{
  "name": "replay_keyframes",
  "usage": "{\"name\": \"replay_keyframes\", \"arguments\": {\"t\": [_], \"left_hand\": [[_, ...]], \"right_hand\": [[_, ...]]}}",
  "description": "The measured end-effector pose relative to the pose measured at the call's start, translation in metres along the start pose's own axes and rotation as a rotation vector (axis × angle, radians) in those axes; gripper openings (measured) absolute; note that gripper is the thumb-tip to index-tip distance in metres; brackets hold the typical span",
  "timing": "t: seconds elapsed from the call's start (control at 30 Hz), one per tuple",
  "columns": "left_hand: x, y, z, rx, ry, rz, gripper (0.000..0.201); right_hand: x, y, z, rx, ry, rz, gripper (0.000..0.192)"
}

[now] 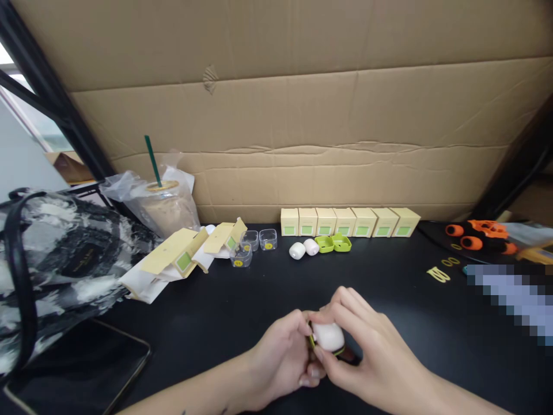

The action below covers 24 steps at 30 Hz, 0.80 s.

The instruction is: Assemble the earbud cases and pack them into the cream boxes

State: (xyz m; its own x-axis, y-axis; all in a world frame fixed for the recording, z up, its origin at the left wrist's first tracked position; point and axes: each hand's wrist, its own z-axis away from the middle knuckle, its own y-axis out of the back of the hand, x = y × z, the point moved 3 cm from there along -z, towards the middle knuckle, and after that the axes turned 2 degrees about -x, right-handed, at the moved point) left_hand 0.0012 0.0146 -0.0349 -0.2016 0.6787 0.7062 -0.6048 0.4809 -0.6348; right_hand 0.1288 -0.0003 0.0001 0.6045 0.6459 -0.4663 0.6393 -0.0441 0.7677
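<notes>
Low in front of me, both hands close around a white rounded case, which looks like an earbud case, with a yellow-green and dark edge along its lower side. My left hand cups it from the left, its thumb on the near rim and its other fingers partly hidden beneath. From the right, my right hand pinches the case between thumb and fingers. Further back lie two loose white cases, side by side. Touching them is an open bright green cover in two halves.
Several small cream boxes line the cardboard wall. Left stand clear plastic cups, opened boxes and a bagged drink. A tablet and a patterned bag lie nearer. Rubber bands and orange parts sit right.
</notes>
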Motion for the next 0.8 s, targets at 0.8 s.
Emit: {"name": "replay_keyframes", "arguments": {"t": [0.8], "left_hand": [[0.006, -0.005, 0.008, 0.080, 0.024, -0.075, 0.033]], "right_hand": [[0.015, -0.008, 0.010, -0.030, -0.007, -0.270, 0.056]]}}
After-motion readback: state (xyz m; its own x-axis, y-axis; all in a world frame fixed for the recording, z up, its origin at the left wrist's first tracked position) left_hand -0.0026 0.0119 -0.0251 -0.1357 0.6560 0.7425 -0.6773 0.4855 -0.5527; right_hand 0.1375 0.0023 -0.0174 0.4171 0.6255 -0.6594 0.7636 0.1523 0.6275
